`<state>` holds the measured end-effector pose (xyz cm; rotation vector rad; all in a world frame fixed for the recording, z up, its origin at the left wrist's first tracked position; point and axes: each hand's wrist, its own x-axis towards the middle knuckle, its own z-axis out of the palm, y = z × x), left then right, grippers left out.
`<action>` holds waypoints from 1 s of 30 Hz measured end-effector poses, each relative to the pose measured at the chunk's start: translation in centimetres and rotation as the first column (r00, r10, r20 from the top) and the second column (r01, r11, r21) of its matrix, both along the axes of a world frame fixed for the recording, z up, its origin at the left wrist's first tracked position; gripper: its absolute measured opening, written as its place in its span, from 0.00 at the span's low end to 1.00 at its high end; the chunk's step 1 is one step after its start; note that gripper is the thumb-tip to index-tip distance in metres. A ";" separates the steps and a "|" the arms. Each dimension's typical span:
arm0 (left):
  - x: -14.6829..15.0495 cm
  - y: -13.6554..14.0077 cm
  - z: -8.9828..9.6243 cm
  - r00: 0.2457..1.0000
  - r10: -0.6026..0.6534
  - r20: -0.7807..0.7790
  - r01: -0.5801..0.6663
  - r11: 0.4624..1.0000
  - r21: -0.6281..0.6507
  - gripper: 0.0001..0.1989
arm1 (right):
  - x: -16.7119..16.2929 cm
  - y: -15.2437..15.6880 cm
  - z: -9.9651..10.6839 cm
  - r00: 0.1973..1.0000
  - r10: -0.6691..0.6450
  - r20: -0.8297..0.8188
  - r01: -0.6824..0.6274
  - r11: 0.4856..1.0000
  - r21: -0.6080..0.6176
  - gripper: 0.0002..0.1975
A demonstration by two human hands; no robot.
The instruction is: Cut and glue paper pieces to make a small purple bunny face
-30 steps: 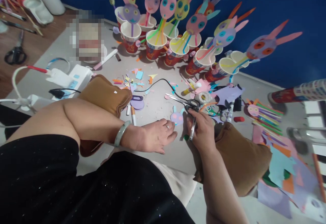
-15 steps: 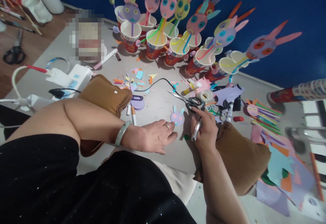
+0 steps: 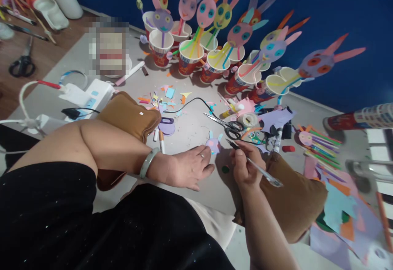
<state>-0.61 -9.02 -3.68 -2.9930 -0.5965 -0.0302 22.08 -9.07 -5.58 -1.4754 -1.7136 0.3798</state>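
In my right hand [image 3: 248,166] is a slim pen [image 3: 263,171] with a clear barrel, closed between thumb and fingers. Its dark tip points up and left, toward a small lilac paper rabbit head [image 3: 213,144] with light blue ears. My left hand [image 3: 184,168] lies flat on the table, fingers stretched, with fingertips at the left edge of the rabbit head. Just beyond the pen tip, black-handled scissors [image 3: 232,130] rest partly spread on the table. A roll of clear tape [image 3: 249,120] sits beside them.
Paper cups [image 3: 190,57] holding rabbit heads on straws line the blue wall. Coloured paper scraps [image 3: 170,94] lie in front. Brown cushions [image 3: 130,114] flank my arms. A power strip [image 3: 92,94] is at left; coloured sheets [image 3: 337,204] and stacked cups [image 3: 356,116] are at right.
The pen in my right hand has turned; its tip now points toward the paper rabbit head and its rear end toward the right cushion. My left hand stays nearly in place.
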 end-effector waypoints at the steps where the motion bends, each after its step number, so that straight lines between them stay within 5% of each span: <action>1: 0.0 0.0 -0.1 1.000 -0.004 0.004 0.004 1.000 -0.001 0.40 | 0.0 0.0 -0.1 1.000 -0.004 -0.015 0.004 1.000 -0.019 0.13; 10: -0.1 0.0 -0.4 1.000 -0.010 0.005 0.010 1.000 -0.006 0.38 | 0.1 0.2 -0.3 0.998 -0.038 -0.051 0.031 0.991 -0.129 0.13; 30: 0.2 0.2 -0.6 0.995 0.042 0.092 -0.024 0.982 -0.187 0.32 | 0.9 0.7 -1.2 0.993 -0.078 0.089 0.083 0.995 -0.050 0.14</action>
